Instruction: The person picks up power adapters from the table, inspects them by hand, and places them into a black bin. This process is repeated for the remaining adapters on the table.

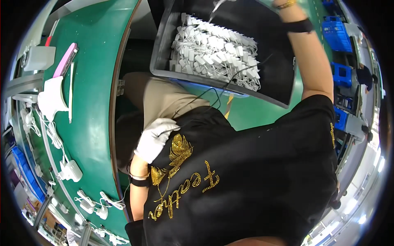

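The left hand point(155, 138) wears a white glove and rests on the person's own lap, near the centre of the view, just at the edge of the black shirt point(246, 176) with gold letters. Its fingers point(168, 125) are loosely curled and point toward 1 o'clock; they hold nothing that I can see. A dark band sits on the wrist below it.

The right arm point(314, 61) goes up toward 12 o'clock, over a grey bin point(160, 49). The right hand itself is cut off by the upper rim of the view, so I cannot tell if its fingers are open or closed. A white cord point(215, 8) hangs down close to the place where the hand must be, but the contact is not visible.

The bin lies at 12 o'clock, tilted, and it is partly filled with many white chargers point(213, 53) with their cords, packed in rows. A thin black cable point(213, 92) runs from the bin edge down to the lap.

At 9 o'clock there is a green bench point(94, 102). On it lie more white chargers point(70, 170) with cords, a white holder point(51, 98) and a pink flat tool point(65, 59). Blue crates point(336, 35) stand at 2 o'clock, well apart from the hands.
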`<state>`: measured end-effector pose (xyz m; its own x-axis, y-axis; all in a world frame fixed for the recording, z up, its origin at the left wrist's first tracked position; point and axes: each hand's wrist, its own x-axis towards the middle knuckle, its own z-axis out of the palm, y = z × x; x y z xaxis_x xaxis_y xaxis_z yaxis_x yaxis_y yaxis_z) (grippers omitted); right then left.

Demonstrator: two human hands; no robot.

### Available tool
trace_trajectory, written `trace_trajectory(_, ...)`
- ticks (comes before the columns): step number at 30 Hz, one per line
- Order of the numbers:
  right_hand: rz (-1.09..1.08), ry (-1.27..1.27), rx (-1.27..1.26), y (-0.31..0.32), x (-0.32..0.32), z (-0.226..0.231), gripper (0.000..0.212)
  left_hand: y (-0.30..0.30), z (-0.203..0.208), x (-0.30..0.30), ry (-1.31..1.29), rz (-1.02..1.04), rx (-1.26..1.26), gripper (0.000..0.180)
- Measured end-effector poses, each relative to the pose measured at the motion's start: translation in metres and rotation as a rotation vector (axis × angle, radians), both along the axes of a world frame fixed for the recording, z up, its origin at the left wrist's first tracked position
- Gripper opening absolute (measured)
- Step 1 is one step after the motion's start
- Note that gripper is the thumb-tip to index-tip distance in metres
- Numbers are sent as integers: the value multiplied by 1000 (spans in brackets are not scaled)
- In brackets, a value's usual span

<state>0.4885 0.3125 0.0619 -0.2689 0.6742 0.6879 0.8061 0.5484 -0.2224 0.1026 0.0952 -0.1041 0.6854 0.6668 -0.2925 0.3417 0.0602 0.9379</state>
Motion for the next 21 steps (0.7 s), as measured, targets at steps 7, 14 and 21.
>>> trace_trajectory(7, 445, -438, -578, -14, -14, -240, 25, -2, 3, -2, 33, 226, -165, 19)
trace_trajectory(14, 857, -743, -823, -67, 6, -390, 18, -7, 15, -16, 156, 323, -19, 21)
trace_trajectory(21, 716, -994, -481, -84, -7, -436, 27, -46, 59, -24, 114, 547, 74, 28)
